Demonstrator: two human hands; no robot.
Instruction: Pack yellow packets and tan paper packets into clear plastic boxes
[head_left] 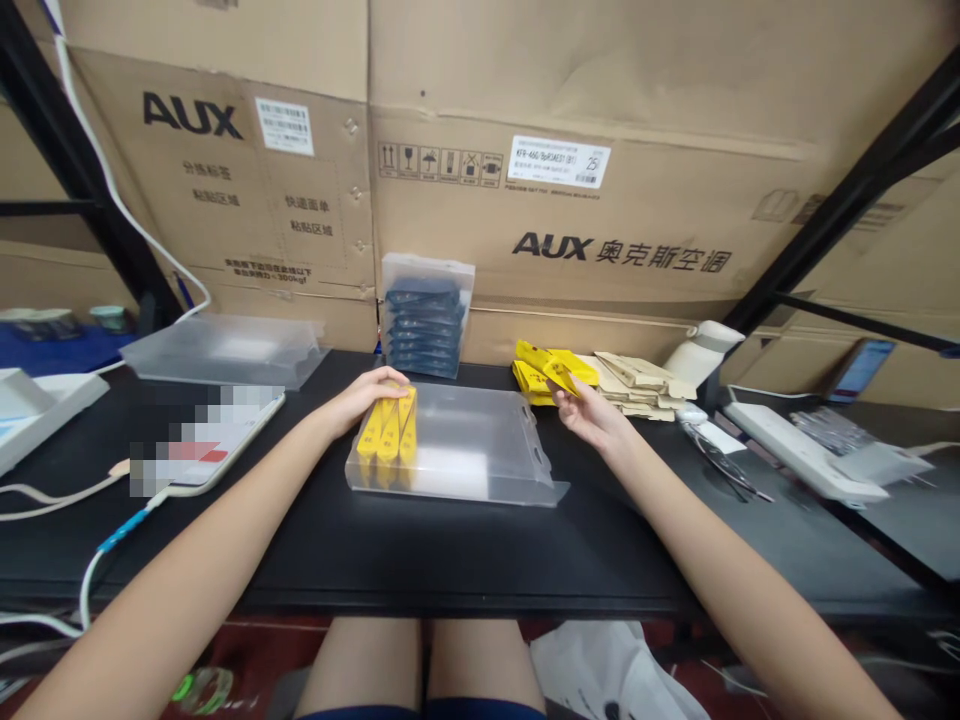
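Note:
A clear plastic box (480, 430) lies on the black table in front of me. Several folded yellow packets (388, 440) stand in a row at its left end, with small dark print on them. Over their far end rests my left hand (375, 392), fingers curled and touching the packets; part of its grip is hidden. To the right of the box, my right hand (589, 412) pinches one yellow packet (551, 362) between thumb and fingers. That packet is tilted above a small pile of yellow packets (531, 383).
Beside the pile lie stacked beige packets (637, 383) and a white bottle (701, 350). A clear bag of dark blue packets (425, 320) stands against the cardboard. Left are another clear plastic box (225, 350) and a phone (232, 440) with a cable; right, a white device (802, 455).

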